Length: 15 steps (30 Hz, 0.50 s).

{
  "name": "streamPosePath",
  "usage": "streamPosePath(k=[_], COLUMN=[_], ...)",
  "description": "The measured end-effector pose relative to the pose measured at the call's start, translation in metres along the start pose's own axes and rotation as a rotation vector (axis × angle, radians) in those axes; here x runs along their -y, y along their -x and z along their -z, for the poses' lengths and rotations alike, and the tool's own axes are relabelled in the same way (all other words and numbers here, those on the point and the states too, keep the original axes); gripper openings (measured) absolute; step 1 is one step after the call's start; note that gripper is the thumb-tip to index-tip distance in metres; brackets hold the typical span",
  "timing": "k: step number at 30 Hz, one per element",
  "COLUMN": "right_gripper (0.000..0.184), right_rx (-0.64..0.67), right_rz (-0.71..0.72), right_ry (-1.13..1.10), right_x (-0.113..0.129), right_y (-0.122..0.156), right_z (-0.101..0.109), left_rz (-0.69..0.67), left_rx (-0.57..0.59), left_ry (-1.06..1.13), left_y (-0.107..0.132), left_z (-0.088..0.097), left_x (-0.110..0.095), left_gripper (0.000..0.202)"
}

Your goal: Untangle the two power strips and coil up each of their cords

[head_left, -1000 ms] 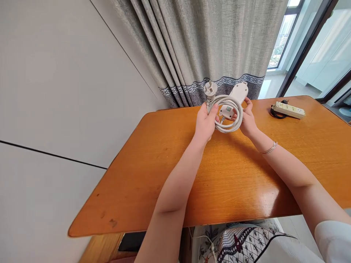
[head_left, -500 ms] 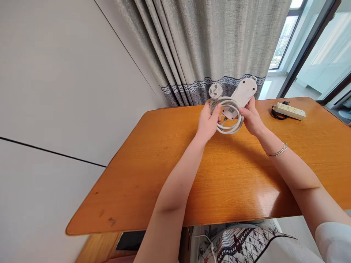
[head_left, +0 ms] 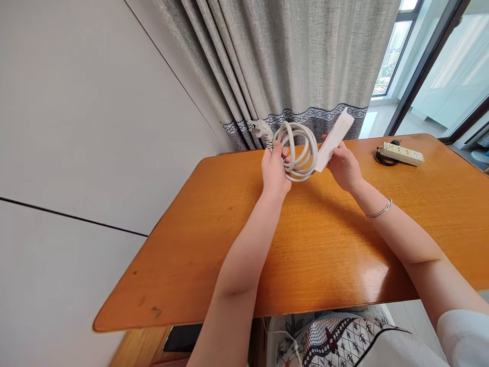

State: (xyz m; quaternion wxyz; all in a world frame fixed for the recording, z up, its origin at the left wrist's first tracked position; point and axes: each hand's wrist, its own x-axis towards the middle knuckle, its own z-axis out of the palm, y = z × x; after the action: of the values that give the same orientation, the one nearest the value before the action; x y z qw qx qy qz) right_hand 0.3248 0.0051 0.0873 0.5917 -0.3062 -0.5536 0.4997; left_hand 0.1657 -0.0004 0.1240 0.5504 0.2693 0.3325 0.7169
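My left hand [head_left: 275,168] is closed around a coiled white power cord [head_left: 305,137], with the loops standing out to its right. Above the thumb, the cord's white plug [head_left: 261,129] points to the upper left. My right hand [head_left: 344,165] grips a white power strip [head_left: 334,140] by its edges, fingers behind and thumb in front. The strip is turned edge-on and tilted, its upper end leaning right, so its socket face cannot be made out. Cord and strip are both held up over the far side of the wooden table [head_left: 229,244].
A second, cream power strip [head_left: 403,154] lies at the table's back right, its black cord [head_left: 386,159] bundled beside it. A grey curtain [head_left: 298,56] hangs behind the table. White panels [head_left: 69,127] stand at the left, a glass door [head_left: 431,66] at the right.
My left hand has moved left with the coil and plug, drawing them away from the strip. My right hand has turned the strip from its flat underside to its narrow edge.
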Motion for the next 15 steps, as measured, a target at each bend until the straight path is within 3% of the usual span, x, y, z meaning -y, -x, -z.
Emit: streamPosePath(k=[4, 7, 11, 15], right_gripper=[0.044, 0.045, 0.057, 0.064], right_rx=[0.021, -0.002, -0.01, 0.003], right_rz=[0.008, 0.05, 0.17, 0.299], right_ry=[-0.075, -0.037, 0.065, 0.167], right_x=[-0.006, -0.011, -0.008, 0.003], right_y=[0.0, -0.001, 0.001, 0.006], right_z=[-0.002, -0.002, -0.003, -0.001], left_rz=[0.021, 0.106, 0.355, 0.624], left_rx=[-0.068, -0.029, 0.136, 0.245], left_ry=[0.076, 0.085, 0.11, 0.102], left_y=[-0.013, -0.017, -0.014, -0.006], left_z=[0.007, 0.012, 0.013, 0.009], left_x=[-0.004, -0.008, -0.011, 0.0], left_gripper=[0.019, 0.025, 0.028, 0.03])
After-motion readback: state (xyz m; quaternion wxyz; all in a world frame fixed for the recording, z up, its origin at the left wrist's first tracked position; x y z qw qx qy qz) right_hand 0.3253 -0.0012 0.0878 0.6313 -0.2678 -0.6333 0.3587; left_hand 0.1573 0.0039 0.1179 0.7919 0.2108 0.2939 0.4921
